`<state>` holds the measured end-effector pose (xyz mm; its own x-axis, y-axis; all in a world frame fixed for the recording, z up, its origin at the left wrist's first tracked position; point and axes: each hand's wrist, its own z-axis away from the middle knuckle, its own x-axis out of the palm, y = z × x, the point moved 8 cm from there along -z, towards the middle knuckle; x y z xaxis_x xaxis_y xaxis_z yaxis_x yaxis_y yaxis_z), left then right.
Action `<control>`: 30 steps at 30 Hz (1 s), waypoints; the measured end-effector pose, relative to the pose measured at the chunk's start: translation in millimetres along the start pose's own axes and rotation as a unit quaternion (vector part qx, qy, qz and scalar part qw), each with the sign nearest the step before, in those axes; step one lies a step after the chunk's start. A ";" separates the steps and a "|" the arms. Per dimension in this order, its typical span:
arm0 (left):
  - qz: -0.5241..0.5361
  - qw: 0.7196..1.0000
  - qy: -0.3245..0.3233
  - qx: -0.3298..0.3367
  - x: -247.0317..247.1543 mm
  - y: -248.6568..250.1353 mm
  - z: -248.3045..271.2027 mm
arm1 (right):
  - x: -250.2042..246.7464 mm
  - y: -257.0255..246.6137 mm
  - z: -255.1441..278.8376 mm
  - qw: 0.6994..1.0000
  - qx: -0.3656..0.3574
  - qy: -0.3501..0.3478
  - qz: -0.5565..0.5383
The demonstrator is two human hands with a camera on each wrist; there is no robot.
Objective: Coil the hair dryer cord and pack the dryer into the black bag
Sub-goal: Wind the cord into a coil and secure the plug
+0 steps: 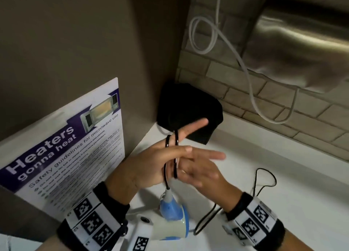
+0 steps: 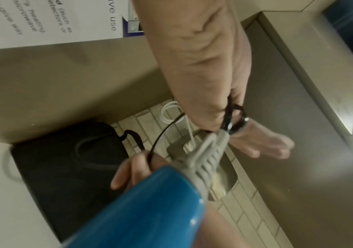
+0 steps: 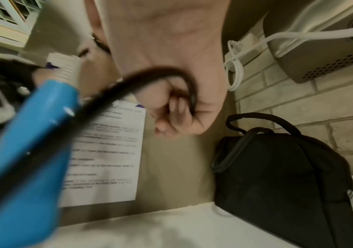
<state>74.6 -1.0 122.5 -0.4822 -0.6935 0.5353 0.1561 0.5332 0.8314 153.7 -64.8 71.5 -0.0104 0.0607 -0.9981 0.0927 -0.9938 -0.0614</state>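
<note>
The black cord (image 1: 175, 166) stands in two upright loops round the fingers of our left hand (image 1: 149, 167), above the worktop (image 1: 273, 147) near its back left corner. The thumb seems to pin them, though blur hides the contact. The blue appliance (image 1: 173, 218) hangs straight below. Our right hand (image 1: 204, 173), just right of the loops, curls its fingers round the cord. The slack trails rightward, so this hand is nearer for the next turn.

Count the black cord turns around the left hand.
2: both turns of the black cord circle the left hand side by side, one nearer the wrist. Others may be hidden.
</note>
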 end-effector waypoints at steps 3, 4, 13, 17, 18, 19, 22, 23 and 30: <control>0.019 0.995 0.056 0.081 -21.0 10.6 -1.6 | 24.9 -13.6 36.9 0.949 -0.301 -0.093 -0.004; 0.025 0.992 0.073 0.100 -28.2 13.1 -0.9 | 18.1 -4.9 53.8 0.927 -0.342 -0.150 -0.026; 0.005 0.975 0.190 0.113 -59.3 14.5 3.9 | -32.2 27.5 94.9 0.931 -0.357 -0.081 -0.003; -0.038 0.980 0.177 0.089 -50.5 8.0 3.2 | -57.4 24.1 111.1 0.926 -0.378 0.000 -0.009; -0.056 0.980 0.170 0.082 -47.5 6.9 3.0 | -67.3 22.6 109.6 0.924 -0.381 0.021 -0.030; -0.074 0.981 0.161 0.076 -44.4 5.8 2.7 | -79.3 21.5 105.7 0.924 -0.377 0.033 -0.055; -0.098 0.986 0.120 0.062 -32.1 3.2 0.8 | -113.8 15.4 88.5 0.915 -0.375 0.085 -0.120; -0.093 0.989 0.104 0.053 -26.1 2.2 0.0 | -123.7 9.5 84.3 0.908 -0.384 0.095 -0.135; -0.058 0.997 -0.017 -0.050 9.5 -12.9 4.5 | -150.6 -23.6 32.5 0.865 -0.440 0.119 -0.210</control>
<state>64.1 -12.3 116.3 -0.5304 -0.7299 0.4311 0.1822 0.3985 0.8989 120.7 -53.5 223.4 -0.0319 0.5212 -0.8529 0.8538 -0.4294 -0.2943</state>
